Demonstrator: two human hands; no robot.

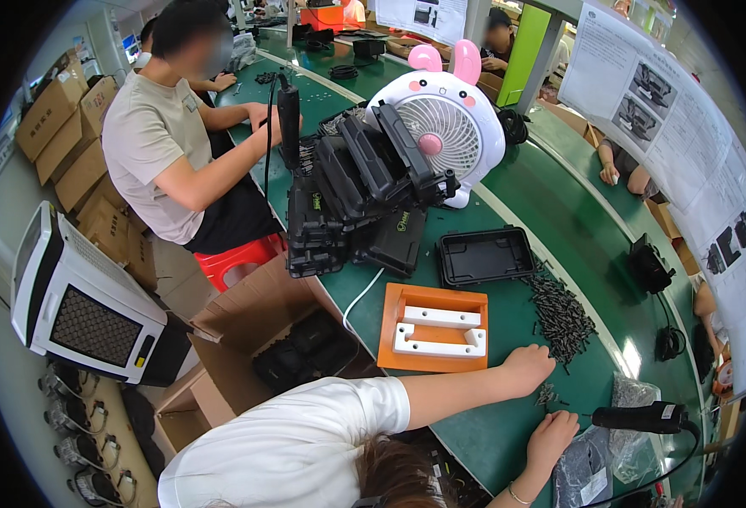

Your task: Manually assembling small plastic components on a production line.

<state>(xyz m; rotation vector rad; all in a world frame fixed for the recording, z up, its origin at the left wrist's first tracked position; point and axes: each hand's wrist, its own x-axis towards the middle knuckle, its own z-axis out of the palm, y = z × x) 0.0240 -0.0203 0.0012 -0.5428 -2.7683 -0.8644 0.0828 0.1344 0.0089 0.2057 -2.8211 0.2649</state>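
A few black screws (545,394) are pinched by the left hand (527,369) beside the screw pile (561,317), near the green bench's (474,423) right edge. The right hand (552,436) is rested loosely curled, empty, close to the electric screwdriver (641,417).

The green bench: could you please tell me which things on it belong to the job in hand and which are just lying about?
Likely in use: left hand, right hand, black screws, orange jig, black tray, electric screwdriver.
Lying about: rabbit-eared fan, stacked black cases, plastic bags.
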